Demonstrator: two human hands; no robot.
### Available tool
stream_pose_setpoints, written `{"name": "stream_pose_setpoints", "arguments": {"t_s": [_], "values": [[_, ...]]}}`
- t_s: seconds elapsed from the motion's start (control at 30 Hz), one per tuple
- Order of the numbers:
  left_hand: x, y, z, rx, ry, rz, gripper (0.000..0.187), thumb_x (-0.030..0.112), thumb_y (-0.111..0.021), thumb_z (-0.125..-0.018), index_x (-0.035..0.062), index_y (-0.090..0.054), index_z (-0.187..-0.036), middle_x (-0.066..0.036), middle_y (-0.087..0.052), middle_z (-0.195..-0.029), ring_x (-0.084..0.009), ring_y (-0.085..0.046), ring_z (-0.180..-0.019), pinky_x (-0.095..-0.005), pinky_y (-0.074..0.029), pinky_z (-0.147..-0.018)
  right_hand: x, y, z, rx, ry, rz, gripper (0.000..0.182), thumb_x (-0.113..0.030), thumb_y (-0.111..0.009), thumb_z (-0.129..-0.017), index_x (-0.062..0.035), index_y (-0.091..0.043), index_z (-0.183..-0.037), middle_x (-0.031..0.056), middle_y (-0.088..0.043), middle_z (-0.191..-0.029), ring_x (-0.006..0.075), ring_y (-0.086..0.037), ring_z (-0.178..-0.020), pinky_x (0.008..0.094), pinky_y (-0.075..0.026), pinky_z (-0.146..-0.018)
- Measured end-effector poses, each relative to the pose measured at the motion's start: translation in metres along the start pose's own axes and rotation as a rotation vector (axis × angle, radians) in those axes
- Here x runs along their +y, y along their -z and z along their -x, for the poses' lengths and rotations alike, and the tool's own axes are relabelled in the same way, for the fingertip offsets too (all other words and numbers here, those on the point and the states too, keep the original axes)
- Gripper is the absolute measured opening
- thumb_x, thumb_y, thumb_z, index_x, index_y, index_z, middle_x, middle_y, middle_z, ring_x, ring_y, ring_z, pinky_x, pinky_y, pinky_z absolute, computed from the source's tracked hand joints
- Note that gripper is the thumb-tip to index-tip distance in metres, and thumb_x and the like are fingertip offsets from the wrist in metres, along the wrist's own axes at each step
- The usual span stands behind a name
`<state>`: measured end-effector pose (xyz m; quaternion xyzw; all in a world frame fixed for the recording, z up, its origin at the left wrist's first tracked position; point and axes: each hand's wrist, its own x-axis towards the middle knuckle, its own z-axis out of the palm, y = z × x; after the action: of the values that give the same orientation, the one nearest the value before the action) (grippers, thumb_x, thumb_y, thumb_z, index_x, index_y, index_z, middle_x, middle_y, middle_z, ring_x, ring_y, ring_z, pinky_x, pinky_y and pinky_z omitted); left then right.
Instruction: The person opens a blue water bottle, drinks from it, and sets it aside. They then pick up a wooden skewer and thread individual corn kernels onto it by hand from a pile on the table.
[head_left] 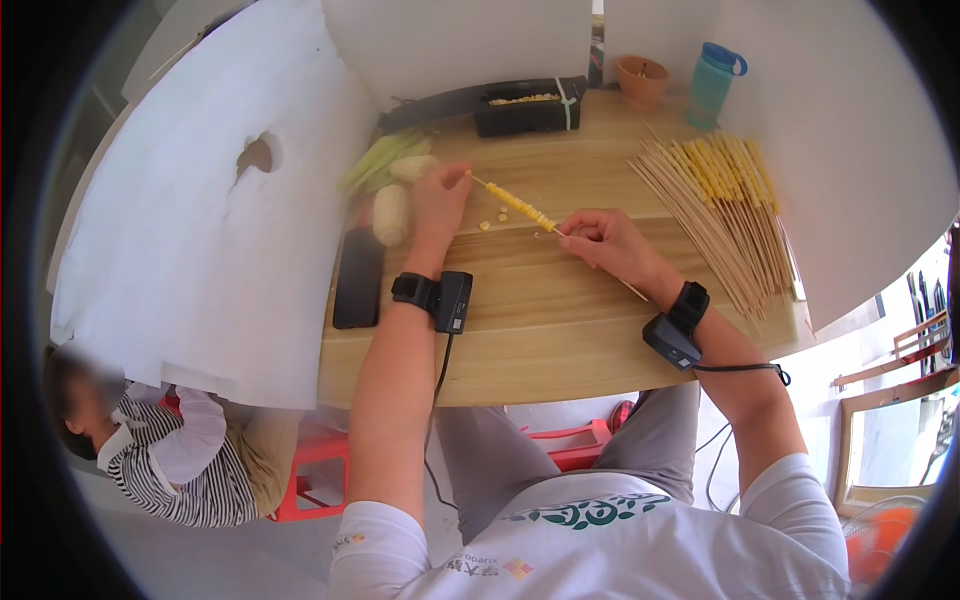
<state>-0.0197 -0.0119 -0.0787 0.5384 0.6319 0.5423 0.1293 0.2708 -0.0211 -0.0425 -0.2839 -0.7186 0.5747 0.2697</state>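
Note:
My right hand [612, 246] pinches a thin wooden skewer [519, 206] near its lower end. Yellow corn kernels are threaded along the skewer's middle, and its bare tip points up and left. At that tip, the thumb and fingers of my left hand [441, 203] are pressed together; whatever they pinch is too small to make out. A few loose kernels [503, 214] lie on the table [540, 320] below the skewer. Beside my left hand are a pale corn cob [392, 216], a second cob [412, 168] and green husks [375, 160].
A black box [527, 117] of kernels stands at the back. Corn-loaded skewers [728, 170] and bare sticks [695, 225] lie right. Behind are an orange pot [641, 82] and blue bottle [711, 88]. A dark phone-like slab [358, 282] lies left; a person [185, 450] sits beyond the white panel [200, 220].

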Motion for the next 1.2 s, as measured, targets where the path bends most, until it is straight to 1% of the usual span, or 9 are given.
{"name": "stream_pose_setpoints", "arguments": {"t_s": [0.3,0.57,0.73,0.8,0.83,1.03,1.1,1.13,1.2], "values": [[-0.001,0.0,0.001,0.0,-0.019,-0.101,0.023,0.014,-0.064,-0.082,0.002,-0.072,-0.1,-0.015,-0.072,-0.09,-0.0257,-0.068,-0.084,-0.0348,-0.052,-0.077,0.009,0.0,0.0,-0.017,0.045,0.036,0.012,-0.013,-0.064,-0.092,-0.0015,-0.063,-0.095,-0.0075,-0.048,-0.059,0.0009,-0.04,-0.052,0.0197,-0.03,-0.048],[0.003,-0.004,0.004,-0.015,0.008,-0.09,0.023,0.016,-0.064,-0.083,0.0033,-0.072,-0.101,-0.016,-0.071,-0.092,-0.0265,-0.069,-0.086,-0.0349,-0.052,-0.077,0.006,0.001,0.0,-0.015,0.025,0.032,0.012,-0.013,-0.064,-0.092,-0.0018,-0.064,-0.096,-0.0078,-0.048,-0.06,0.0008,-0.04,-0.052,0.0194,-0.029,-0.048],[0.003,-0.006,0.004,0.005,-0.012,-0.127,0.023,0.015,-0.063,-0.084,0.0038,-0.072,-0.102,-0.016,-0.071,-0.092,-0.0267,-0.069,-0.085,-0.0349,-0.052,-0.076,0.008,0.001,-0.001,-0.019,0.047,0.019,0.011,-0.011,-0.063,-0.092,-0.0003,-0.062,-0.092,-0.0055,-0.05,-0.059,0.0019,-0.042,-0.051,0.0204,-0.031,-0.046],[0.005,-0.008,0.005,0.058,-0.067,-0.13,0.02,0.007,-0.063,-0.081,0.001,-0.073,-0.098,-0.006,-0.071,-0.08,-0.0104,-0.065,-0.073,-0.0245,-0.051,-0.069,0.008,0.001,-0.001,-0.018,0.049,0.018,0.011,-0.011,-0.063,-0.092,-0.0003,-0.062,-0.092,-0.0056,-0.05,-0.059,0.0019,-0.042,-0.051,0.0203,-0.031,-0.046],[0.005,-0.009,0.005,0.058,-0.067,-0.13,0.02,0.007,-0.063,-0.081,0.001,-0.073,-0.098,-0.006,-0.071,-0.08,-0.0104,-0.065,-0.073,-0.0245,-0.051,-0.069,0.008,0.001,-0.001,-0.017,0.052,0.018,0.01,-0.011,-0.063,-0.092,-0.0003,-0.062,-0.092,-0.0056,-0.05,-0.059,0.0019,-0.042,-0.051,0.0203,-0.031,-0.046],[0.005,-0.011,0.006,0.078,-0.069,-0.154,0.02,0.006,-0.063,-0.081,0.0008,-0.073,-0.098,-0.007,-0.071,-0.08,-0.0118,-0.065,-0.073,-0.0254,-0.052,-0.07,0.005,0.0,0.0,-0.016,0.052,0.019,0.01,-0.01,-0.063,-0.092,-0.0002,-0.062,-0.093,-0.0054,-0.05,-0.059,0.0023,-0.042,-0.051,0.0205,-0.031,-0.046],[0.006,-0.011,0.007,0.049,-0.026,-0.153,0.02,0.015,-0.063,-0.084,0.0058,-0.072,-0.099,-0.015,-0.071,-0.089,-0.0263,-0.068,-0.083,-0.035,-0.052,-0.074,0.005,0.0,0.0,-0.016,0.051,0.021,0.01,-0.01,-0.063,-0.092,-0.0002,-0.062,-0.093,-0.0054,-0.05,-0.059,0.0023,-0.042,-0.051,0.0205,-0.031,-0.046],[0.007,-0.012,0.007,0.049,-0.026,-0.153,0.02,0.015,-0.063,-0.084,0.0058,-0.072,-0.099,-0.015,-0.071,-0.089,-0.0263,-0.068,-0.083,-0.035,-0.052,-0.074,0.006,0.0,-0.001,-0.017,0.05,0.022,0.01,-0.01,-0.063,-0.092,-0.0002,-0.062,-0.093,-0.0054,-0.051,-0.059,0.0024,-0.042,-0.051,0.0205,-0.031,-0.046],[0.008,-0.013,0.007,0.094,-0.064,-0.153,0.019,0.005,-0.064,-0.081,0.0006,-0.072,-0.098,-0.007,-0.071,-0.081,-0.012,-0.066,-0.075,-0.026,-0.052,-0.07,0.008,0.001,-0.001,-0.015,0.051,0.021,0.01,-0.01,-0.063,-0.092,-0.0002,-0.062,-0.094,-0.0054,-0.051,-0.059,0.0023,-0.042,-0.051,0.0204,-0.031,-0.046]]}}
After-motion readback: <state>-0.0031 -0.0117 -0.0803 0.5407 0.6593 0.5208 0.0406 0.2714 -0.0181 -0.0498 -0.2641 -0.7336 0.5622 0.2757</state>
